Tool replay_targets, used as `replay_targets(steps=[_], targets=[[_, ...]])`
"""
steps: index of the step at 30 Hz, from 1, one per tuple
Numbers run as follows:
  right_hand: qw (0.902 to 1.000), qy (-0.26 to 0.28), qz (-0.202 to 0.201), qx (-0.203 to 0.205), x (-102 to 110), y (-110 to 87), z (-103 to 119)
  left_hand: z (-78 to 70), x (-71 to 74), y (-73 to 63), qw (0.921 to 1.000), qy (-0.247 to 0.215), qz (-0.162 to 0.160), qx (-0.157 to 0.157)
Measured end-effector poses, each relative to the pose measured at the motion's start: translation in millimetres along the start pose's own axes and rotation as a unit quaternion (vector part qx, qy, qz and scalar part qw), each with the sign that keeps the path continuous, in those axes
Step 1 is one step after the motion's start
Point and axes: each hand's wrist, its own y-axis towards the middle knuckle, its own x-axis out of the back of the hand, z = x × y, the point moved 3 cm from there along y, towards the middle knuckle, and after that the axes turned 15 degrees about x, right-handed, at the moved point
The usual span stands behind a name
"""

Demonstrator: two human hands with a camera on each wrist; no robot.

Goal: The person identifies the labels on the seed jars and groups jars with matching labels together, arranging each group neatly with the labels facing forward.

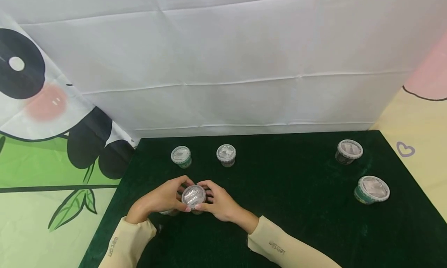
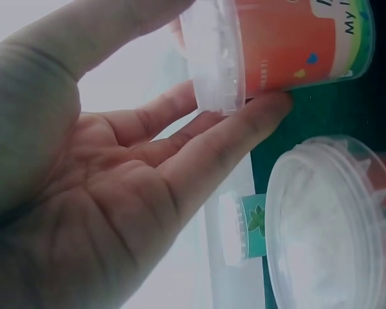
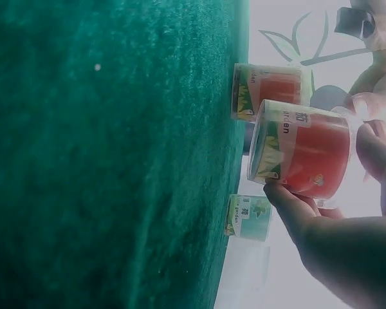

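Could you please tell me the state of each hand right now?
Left hand: holding the red-labelled tub between thumb and fingers.
Right hand: holding the same tub from its other side.

Head view's bright, tub lids (image 1: 193, 196) catching glare out to the right edge of the table (image 1: 297, 182); wrist shots hazy, kinda blown out.

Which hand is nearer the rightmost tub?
Right: the right hand is left of the rightmost tub; the left hand is farther left, beyond the held tub.
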Motion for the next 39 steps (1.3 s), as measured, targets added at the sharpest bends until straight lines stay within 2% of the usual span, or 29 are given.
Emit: replay_targets(steps=[10, 17, 20, 26, 30, 33, 39], targets=[[0.9995, -0.029, 0.005, -0.008, -5, 4.0, -2, 1.0, 0.0, 3.1, 0.9964, 0.073, -0.033, -0.029], [0.9994, -0.026, 0.011, -0.018, -8, 5.0, -8, -2.4, -4.2, 2.3, 0.9923, 0.109, -0.044, -0.039], [0.9991, -0.032, 0.012, -0.027, -9, 4.9, -9, -4.4, -7.2, 1.2, 0.9907, 0.121, -0.054, -0.03], [0.9988, -0.032, 0.018, -0.032, -13, 7.4, -10, -9.9, -13.5, -4.3, 0.9855, 0.152, -0.076, 0.008], [0.9984, -0.042, 0.021, -0.032, -13, 8.7, -10, -12.2, -14.9, -7.5, 0.984, 0.158, -0.082, 0.015], [0.9977, -0.055, 0.027, -0.029, -12, 7.6, -10, -13.8, -15.9, -8.7, 0.9826, 0.167, -0.082, -0.002], [0.9966, -0.074, 0.036, 0.01, 3, 1.6, -22, -24.8, -17.3, -8.6, 0.976, 0.179, -0.102, -0.07]])
